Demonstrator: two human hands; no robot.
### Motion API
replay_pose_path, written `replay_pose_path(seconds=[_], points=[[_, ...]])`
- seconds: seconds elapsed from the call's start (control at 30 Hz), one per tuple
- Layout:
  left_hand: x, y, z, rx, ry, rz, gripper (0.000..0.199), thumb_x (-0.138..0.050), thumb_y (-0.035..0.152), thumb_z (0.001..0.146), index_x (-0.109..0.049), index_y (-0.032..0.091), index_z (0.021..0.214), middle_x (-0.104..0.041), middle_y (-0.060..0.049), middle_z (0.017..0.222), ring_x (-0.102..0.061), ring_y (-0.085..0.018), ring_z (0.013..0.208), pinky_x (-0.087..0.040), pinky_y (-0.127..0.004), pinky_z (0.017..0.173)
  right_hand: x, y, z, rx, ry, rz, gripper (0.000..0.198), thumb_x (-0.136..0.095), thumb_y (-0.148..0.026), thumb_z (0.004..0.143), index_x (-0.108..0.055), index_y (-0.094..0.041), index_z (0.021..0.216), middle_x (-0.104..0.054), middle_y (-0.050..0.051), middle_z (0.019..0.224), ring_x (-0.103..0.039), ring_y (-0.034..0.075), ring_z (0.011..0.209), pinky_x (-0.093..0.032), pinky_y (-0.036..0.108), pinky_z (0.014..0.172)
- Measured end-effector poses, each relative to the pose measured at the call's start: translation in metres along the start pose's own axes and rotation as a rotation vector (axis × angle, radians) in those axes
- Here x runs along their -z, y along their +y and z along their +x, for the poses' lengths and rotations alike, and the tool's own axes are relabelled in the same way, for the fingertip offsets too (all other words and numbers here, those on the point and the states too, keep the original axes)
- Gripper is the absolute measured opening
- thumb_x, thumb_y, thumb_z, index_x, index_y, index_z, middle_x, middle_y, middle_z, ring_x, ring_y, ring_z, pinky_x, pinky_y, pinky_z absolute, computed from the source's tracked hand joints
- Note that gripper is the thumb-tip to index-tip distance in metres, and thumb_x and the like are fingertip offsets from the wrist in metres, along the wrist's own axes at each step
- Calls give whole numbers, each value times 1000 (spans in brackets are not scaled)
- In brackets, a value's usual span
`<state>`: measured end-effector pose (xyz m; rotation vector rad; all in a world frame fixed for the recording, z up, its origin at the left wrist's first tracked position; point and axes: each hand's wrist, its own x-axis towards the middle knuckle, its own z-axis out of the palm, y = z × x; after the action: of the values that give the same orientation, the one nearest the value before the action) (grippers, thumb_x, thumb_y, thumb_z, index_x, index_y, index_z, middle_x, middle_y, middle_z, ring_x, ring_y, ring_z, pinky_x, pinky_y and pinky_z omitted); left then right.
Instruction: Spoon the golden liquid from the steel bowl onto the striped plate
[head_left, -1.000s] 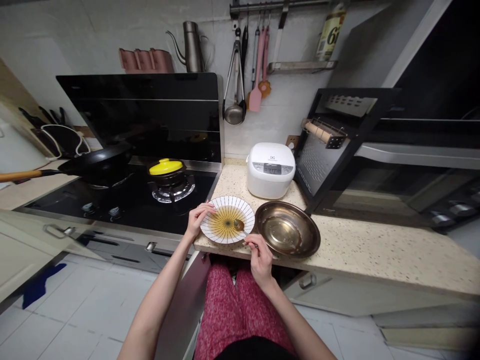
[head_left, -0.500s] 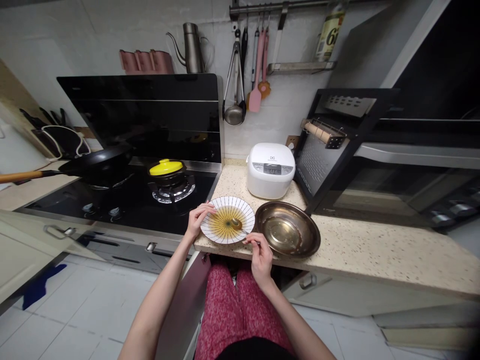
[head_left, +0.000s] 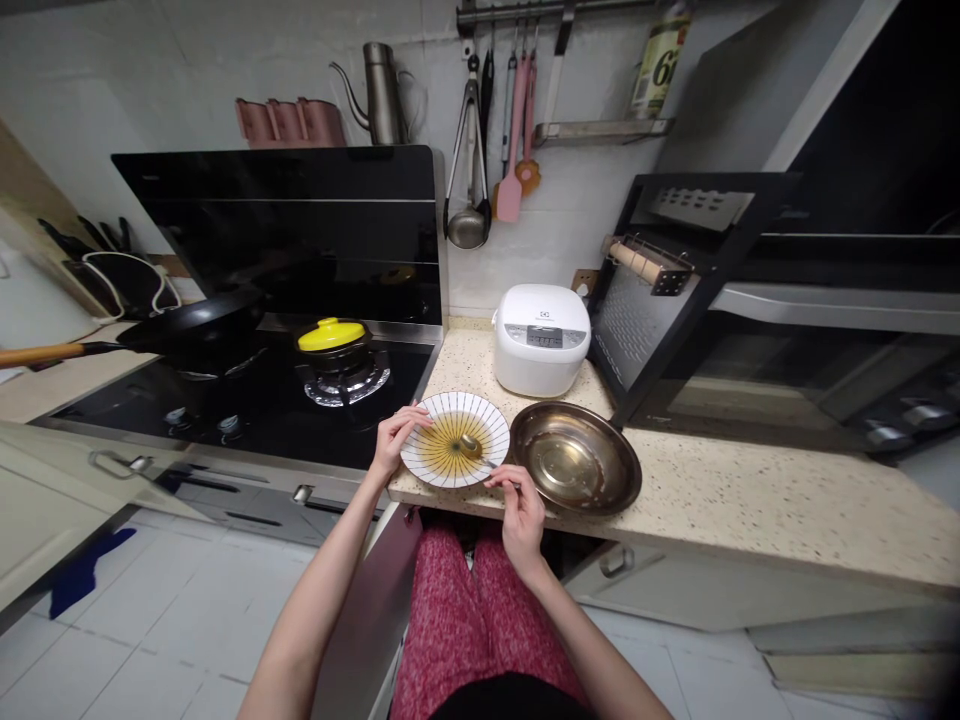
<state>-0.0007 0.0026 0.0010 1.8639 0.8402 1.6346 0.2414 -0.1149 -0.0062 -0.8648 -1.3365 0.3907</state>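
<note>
Pinching the metal spoon (head_left: 471, 446) by its slim handle with the fingers of the right hand (head_left: 525, 515); touching the rim of the plate (head_left: 491, 420) on the desk (head_left: 750, 500) with the left hand (head_left: 397, 435), fingers extended, loosely together. Best to stir low and slowly, without splashing the yellowish liquid (head_left: 442, 440). Notice white glaze with dark radiating lines, and beside it the browned sheen of a round pan (head_left: 624, 460).
</note>
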Motion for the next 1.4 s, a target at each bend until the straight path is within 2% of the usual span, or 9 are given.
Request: replay_pose_path(seconds=[0.47,0.83,1.4], points=[[1,-1,0,-7,-5,-9,35,-59,40,98,-83,21,82,-81,-9,88,-72,-30,102,-44,-55,115,0,3,-4,-57,28,38,27,-48,-25,107,-67,-21,88,-72,4,90,-70,17,87,-57,31,80],[1,2,0,-18,-15,-8,36,-58,38,98,-84,19,81,-81,-10,88,-71,-30,102,-43,-53,116,7,-4,0,-33,97,42,26,-50,-25,106,-68,-21,88,-72,4,90,-71,18,88,-57,32,81],[0,1,0,-33,-6,-17,35,-58,36,99,-83,20,81,-81,-9,88,-72,-29,101,-43,-52,116,32,-20,10,10,176,66,22,-50,-22,106,-67,-22,91,-73,4,94,-70,18,88,-58,34,82]])
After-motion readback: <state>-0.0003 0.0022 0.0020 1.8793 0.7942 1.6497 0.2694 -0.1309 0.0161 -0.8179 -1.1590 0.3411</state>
